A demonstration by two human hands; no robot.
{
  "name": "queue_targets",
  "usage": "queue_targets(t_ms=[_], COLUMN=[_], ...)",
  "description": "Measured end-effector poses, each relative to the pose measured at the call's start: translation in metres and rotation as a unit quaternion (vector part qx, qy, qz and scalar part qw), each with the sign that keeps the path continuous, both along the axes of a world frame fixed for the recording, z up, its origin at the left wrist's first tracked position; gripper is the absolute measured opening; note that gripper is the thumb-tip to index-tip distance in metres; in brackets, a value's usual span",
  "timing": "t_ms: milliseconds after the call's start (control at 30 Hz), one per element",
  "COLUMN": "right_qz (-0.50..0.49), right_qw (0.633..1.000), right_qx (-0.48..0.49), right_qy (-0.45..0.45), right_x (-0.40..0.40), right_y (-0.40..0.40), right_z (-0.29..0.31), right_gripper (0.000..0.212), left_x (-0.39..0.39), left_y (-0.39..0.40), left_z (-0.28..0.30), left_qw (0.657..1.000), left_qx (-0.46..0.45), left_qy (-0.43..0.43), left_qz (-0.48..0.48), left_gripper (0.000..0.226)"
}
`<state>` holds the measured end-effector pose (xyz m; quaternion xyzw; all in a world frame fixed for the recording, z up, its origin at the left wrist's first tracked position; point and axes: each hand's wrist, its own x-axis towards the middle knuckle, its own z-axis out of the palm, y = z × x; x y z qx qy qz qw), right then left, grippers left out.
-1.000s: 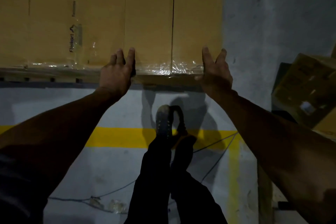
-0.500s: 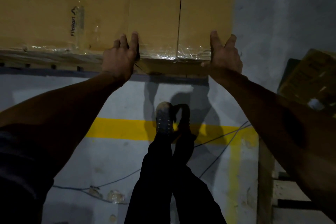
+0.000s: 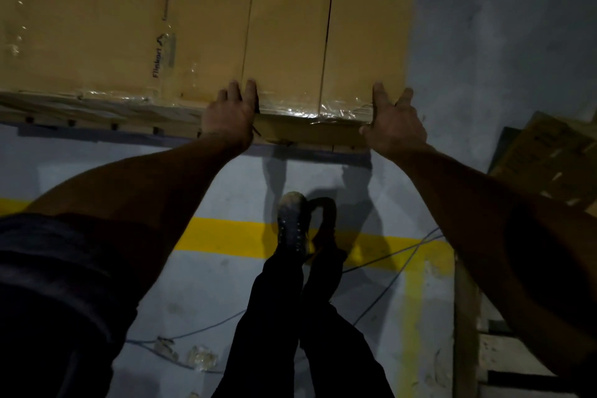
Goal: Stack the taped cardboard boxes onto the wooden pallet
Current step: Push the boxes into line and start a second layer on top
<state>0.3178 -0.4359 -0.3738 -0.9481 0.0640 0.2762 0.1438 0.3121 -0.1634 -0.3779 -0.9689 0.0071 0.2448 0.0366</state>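
A taped cardboard box [image 3: 326, 26] lies flat at the right end of a row of boxes on the wooden pallet [image 3: 97, 121], whose edge shows below them. Clear tape shines along the box's near edge. My left hand [image 3: 229, 113] presses on the near left corner with straight fingers, at the seam with the neighbouring printed box [image 3: 113, 26]. At the near right corner my right hand [image 3: 392, 119] lies flat against the box, fingers pointing away from me.
Another cardboard box [image 3: 549, 158] lies on the floor at the right. A second wooden pallet [image 3: 468, 333] is at the bottom right. A yellow floor line [image 3: 232, 236] and a thin cable [image 3: 387, 255] cross the grey floor near my shoe [image 3: 292, 223].
Both hands stay at the box's near corners and have reached a little further forward. The view has shifted slightly.
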Motion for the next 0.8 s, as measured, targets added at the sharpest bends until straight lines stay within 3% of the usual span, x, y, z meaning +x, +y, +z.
queue_targets(t_ms=[133,333,500,800], right_qz=[-0.028,-0.082,-0.132,-0.162], right_qw=[0.999,0.995,0.987,0.980], right_qx=[0.019,0.050,0.092,0.115], right_qy=[0.009,0.039,0.019,-0.012], right_x=[-0.037,-0.124,-0.177,-0.186], right_y=[0.001,-0.010,-0.027,-0.064], right_z=[0.040,0.138,0.203,0.295], right_gripper=[0.065,0.062,0.063,0.064], left_x=[-0.023,-0.081,-0.128,-0.132], left_y=[-0.020,-0.066,-0.088,-0.099], left_z=[0.039,0.141,0.210,0.305], left_qw=[0.996,0.986,0.976,0.957], left_qx=[-0.028,-0.096,-0.156,-0.277], left_qy=[0.035,0.032,-0.023,-0.059], left_qz=[0.078,0.133,0.149,0.064], left_gripper=[0.055,0.037,0.032,0.040])
